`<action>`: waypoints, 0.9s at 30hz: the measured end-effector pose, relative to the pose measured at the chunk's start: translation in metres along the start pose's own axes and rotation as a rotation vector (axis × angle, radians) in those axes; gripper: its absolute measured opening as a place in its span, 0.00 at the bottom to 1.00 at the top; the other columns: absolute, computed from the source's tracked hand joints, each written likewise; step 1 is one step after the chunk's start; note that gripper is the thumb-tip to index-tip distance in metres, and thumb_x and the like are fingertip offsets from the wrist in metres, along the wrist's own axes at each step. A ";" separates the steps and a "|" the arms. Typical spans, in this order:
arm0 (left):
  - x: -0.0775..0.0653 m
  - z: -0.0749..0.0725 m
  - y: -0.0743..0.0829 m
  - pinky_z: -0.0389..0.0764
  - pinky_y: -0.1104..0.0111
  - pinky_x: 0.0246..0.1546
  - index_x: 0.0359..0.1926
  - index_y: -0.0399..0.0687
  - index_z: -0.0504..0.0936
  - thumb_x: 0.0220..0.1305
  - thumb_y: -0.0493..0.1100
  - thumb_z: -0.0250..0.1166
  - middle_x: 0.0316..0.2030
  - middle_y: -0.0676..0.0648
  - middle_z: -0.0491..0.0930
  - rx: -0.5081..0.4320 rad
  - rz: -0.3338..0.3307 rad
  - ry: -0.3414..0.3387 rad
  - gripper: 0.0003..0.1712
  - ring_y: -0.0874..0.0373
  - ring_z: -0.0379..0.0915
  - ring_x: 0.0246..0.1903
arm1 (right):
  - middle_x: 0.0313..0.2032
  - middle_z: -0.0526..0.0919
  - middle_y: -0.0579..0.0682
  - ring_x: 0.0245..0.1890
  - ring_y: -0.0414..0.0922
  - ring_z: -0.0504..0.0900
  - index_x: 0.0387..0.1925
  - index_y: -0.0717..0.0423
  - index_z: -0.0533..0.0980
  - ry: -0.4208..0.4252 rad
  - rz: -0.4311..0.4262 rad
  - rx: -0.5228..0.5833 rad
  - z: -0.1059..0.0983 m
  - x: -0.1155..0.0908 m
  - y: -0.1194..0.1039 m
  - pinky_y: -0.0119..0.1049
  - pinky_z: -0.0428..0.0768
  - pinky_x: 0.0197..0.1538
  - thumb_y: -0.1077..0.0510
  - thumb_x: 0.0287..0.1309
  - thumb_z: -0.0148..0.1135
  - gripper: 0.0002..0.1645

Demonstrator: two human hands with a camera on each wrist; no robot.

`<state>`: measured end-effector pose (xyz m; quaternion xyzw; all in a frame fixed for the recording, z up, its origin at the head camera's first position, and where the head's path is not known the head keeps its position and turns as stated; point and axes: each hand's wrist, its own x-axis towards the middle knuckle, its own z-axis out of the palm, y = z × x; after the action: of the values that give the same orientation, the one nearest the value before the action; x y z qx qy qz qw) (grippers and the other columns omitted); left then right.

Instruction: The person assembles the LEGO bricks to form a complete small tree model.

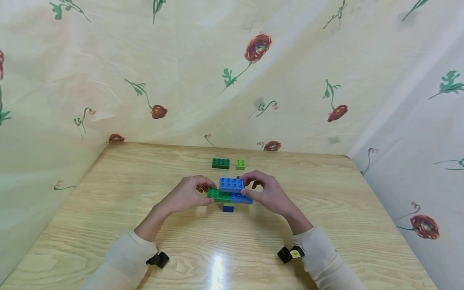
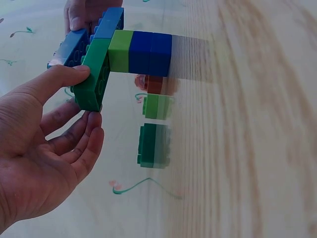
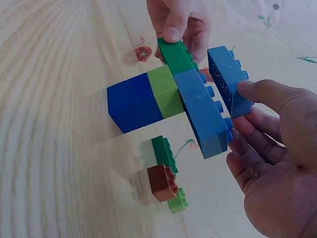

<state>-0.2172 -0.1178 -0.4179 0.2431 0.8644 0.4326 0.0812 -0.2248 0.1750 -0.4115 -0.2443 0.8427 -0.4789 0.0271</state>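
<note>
A stack of toy building bricks stands on the table in front of me. Its column has dark blue bricks below a lime brick, and across the top lie a green brick and a blue brick, side by side. My left hand pinches the outer end of the green brick between thumb and fingers. Just above this top layer, my right hand holds a second blue brick by its right end. In the right wrist view, a gap shows between that brick and the studs below.
Behind the stack, a dark green brick and a small lime brick lie on the wooden table. A reddish-brown brick stands near them. Flower-patterned cloth hangs along the back and sides.
</note>
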 end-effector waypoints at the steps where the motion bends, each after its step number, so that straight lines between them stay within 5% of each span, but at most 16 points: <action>1: 0.000 0.000 0.000 0.81 0.60 0.52 0.53 0.48 0.86 0.60 0.44 0.76 0.49 0.50 0.86 0.000 0.001 0.000 0.19 0.54 0.80 0.46 | 0.46 0.85 0.48 0.49 0.59 0.79 0.53 0.47 0.83 -0.004 -0.003 0.004 0.001 0.000 0.000 0.46 0.79 0.53 0.58 0.64 0.71 0.16; 11: -0.001 0.000 0.000 0.82 0.60 0.52 0.56 0.45 0.85 0.60 0.44 0.76 0.51 0.47 0.86 0.003 0.004 0.005 0.23 0.52 0.81 0.48 | 0.51 0.84 0.48 0.49 0.48 0.79 0.53 0.47 0.83 -0.023 -0.034 -0.010 0.011 -0.002 0.003 0.47 0.79 0.56 0.58 0.64 0.71 0.17; 27: 0.000 0.001 -0.003 0.84 0.56 0.51 0.55 0.40 0.84 0.59 0.43 0.76 0.48 0.44 0.86 -0.004 -0.003 0.017 0.24 0.48 0.81 0.47 | 0.53 0.84 0.47 0.49 0.47 0.79 0.55 0.47 0.82 -0.020 -0.059 -0.066 0.021 -0.003 0.001 0.49 0.80 0.57 0.58 0.61 0.74 0.20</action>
<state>-0.2185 -0.1186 -0.4209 0.2379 0.8647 0.4360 0.0749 -0.2168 0.1603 -0.4242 -0.2747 0.8502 -0.4489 0.0132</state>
